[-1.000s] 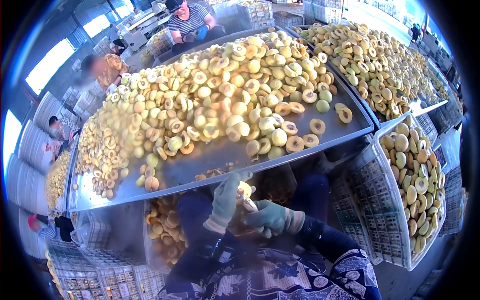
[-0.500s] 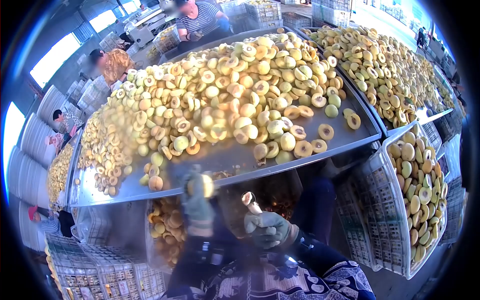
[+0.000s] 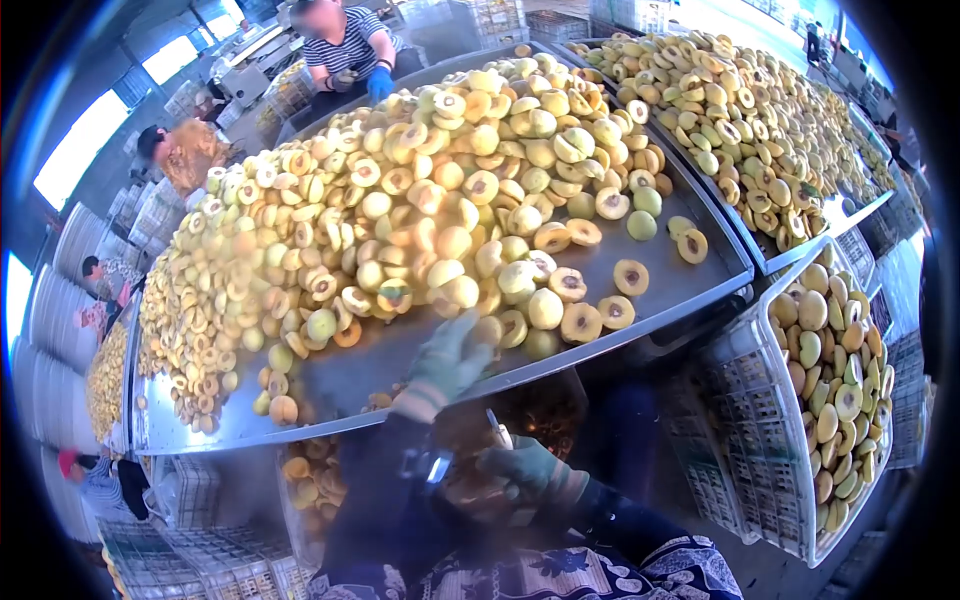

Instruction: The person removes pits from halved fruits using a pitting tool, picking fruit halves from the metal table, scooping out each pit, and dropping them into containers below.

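My left hand (image 3: pixel 447 367), in a grey-green work glove, reaches over the front of the metal sorting table (image 3: pixel 350 385). Its fingers are stretched out and slightly blurred, and the fingertips are at a yellow peach half (image 3: pixel 487 331) by the pile's front edge. Lower down, my gloved right hand (image 3: pixel 530 470) is closed around a small hand tool (image 3: pixel 500 430) with a pale handle and a thin metal tip pointing up. Most of that handle is hidden in the glove. A large heap of peach halves (image 3: pixel 400 200), some showing brown pit hollows, spreads behind my left hand.
The table's raised metal rim (image 3: pixel 590 355) runs between me and the fruit. At my right stands a white plastic crate (image 3: pixel 765 400) filled with halves; more fruit (image 3: pixel 312 485) lies below the table. Opposite, a person in a striped shirt (image 3: pixel 350 45) works at the heap.
My left hand has moved up and right onto the table; the yellow half it held is no longer visible in it. My right hand still grips the tool. The view has shifted slightly.
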{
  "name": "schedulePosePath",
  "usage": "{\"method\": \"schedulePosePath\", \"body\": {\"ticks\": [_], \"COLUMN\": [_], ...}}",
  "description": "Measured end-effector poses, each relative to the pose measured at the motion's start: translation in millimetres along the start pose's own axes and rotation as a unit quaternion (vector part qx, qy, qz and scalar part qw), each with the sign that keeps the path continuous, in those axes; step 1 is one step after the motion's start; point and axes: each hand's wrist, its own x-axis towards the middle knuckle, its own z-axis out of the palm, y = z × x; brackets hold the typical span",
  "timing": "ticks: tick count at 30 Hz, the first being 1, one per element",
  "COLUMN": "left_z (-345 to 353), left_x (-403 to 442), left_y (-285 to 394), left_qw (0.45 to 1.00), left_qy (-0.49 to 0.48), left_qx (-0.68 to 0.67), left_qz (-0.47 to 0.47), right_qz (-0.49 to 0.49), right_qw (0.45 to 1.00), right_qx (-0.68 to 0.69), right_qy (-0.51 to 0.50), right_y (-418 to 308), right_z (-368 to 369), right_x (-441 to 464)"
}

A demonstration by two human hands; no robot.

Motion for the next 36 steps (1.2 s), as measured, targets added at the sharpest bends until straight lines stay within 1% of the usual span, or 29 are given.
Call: {"method": "schedulePosePath", "body": {"ticks": [2, 5, 8, 9, 12, 13, 16, 17, 18, 19, 20, 21, 23, 24, 25, 26, 27, 28, 29, 30, 31, 32, 33, 34, 35, 36], "left_z": [26.3, 13.7, 21.1, 9.7, 16.1, 20.3, 18.3, 21.8, 22.3, 20.9, 20.7, 35.5, 30.2, 24.8, 18.3, 23.3, 26.3, 28.4, 36.1, 33.7, 27.1, 18.8, 37.4, 39.3, 25.5, 12.7], "left_x": [22.2, 39.7, 18.8, 14.3, 15.3, 18.5, 32.1, 32.5, 28.1, 21.2, 17.7, 19.4, 19.1, 20.0, 11.8, 14.5, 19.1, 21.2, 22.9, 21.8, 20.7, 20.3, 16.3, 11.5, 5.1, -4.4], "left_y": [6.3, 15.5, -32.7, -7.7, 2.9, 8.0, 28.7, 23.6, 17.7, 9.8, -0.4, -23.2, -3.3, 15.8, 51.6, 57.3, 61.6, 63.8, 57.9, 57.3, 54.8, 50.4, -0.5, -20.5, -11.9, 0.1], "left_qw": [0.989, 0.988, 0.972, 0.989, 0.994, 0.994, 0.979, 0.978, 0.977, 0.963, 0.937, 0.971, 0.973, 0.973, 0.982, 0.979, 0.976, 0.973, 0.976, 0.976, 0.975, 0.974, 0.997, 0.978, 0.934, 0.857], "left_qy": [-0.044, -0.117, -0.036, -0.038, -0.039, -0.041, -0.110, -0.093, -0.077, -0.063, -0.054, -0.067, -0.121, -0.147, -0.100, -0.102, -0.102, -0.104, -0.078, -0.086, -0.095, -0.104, -0.022, 0.023, -0.003, -0.025], "left_qx": [0.142, 0.026, -0.167, -0.048, -0.020, 0.058, 0.072, 0.022, -0.093, -0.203, -0.309, -0.185, -0.124, -0.092, 0.006, 0.020, 0.033, 0.049, 0.046, 0.008, -0.028, -0.062, -0.077, -0.205, -0.347, -0.477], "left_qz": [-0.016, -0.094, -0.158, -0.133, -0.099, -0.088, -0.158, -0.187, -0.178, -0.166, -0.155, -0.136, -0.151, -0.155, -0.163, -0.175, -0.188, -0.201, -0.200, -0.199, -0.197, -0.193, -0.020, 0.024, -0.085, -0.194], "right_qz": [-0.031, -0.052, -0.183, -0.114, -0.070, -0.108, -0.128, -0.135, -0.142, -0.152, -0.199, -0.189, -0.160, -0.157, -0.151, -0.142, -0.197, -0.178, -0.160, -0.142, -0.109, -0.125, -0.141, -0.157, -0.166, -0.168], "right_qw": [0.996, 0.999, 0.977, 0.987, 0.995, 0.988, 0.991, 0.990, 0.988, 0.984, 0.979, 0.981, 0.984, 0.986, 0.987, 0.989, 0.980, 0.983, 0.986, 0.988, 0.993, 0.990, 0.988, 0.984, 0.982, 0.981], "right_qx": [0.079, 0.003, -0.109, -0.115, -0.066, 0.049, -0.019, -0.041, -0.062, -0.080, -0.034, -0.026, -0.043, -0.032, -0.021, -0.011, 0.022, 0.016, 0.011, 0.007, 0.015, 0.005, -0.003, -0.008, -0.022, -0.027], "right_qy": [-0.028, -0.008, -0.017, -0.004, -0.027, -0.096, -0.026, 0.001, 0.026, 0.050, 0.019, 0.028, 0.061, 0.052, 0.044, 0.037, 0.013, 0.029, 0.045, 0.060, 0.053, 0.061, 0.069, 0.079, 0.091, 0.094], "right_y": [10.7, 12.4, -8.7, -25.8, -33.8, -20.5, -2.9, -3.8, -5.7, -6.2, 3.3, -6.0, -26.8, -27.6, -24.1, -17.9, -8.1, -2.6, 1.7, 0.9, -2.0, -5.7, -8.7, -10.6, -14.3, -26.0], "right_z": [-10.3, -18.3, -7.9, 0.5, 16.3, 14.4, 12.9, 11.5, 9.5, 8.0, -2.0, 5.2, 17.9, 19.3, 18.7, 16.5, 18.0, 12.1, 6.3, 4.3, 0.7, -0.5, -0.7, 0.1, 1.9, 9.1], "right_x": [4.2, 4.4, -4.3, -11.3, -12.3, -8.0, -13.0, -17.7, -21.5, -23.7, -14.3, -22.5, -30.1, -29.0, -28.0, -26.3, -17.0, -16.3, -18.4, -23.8, -27.9, -31.3, -34.4, -36.8, -37.5, -44.4]}}
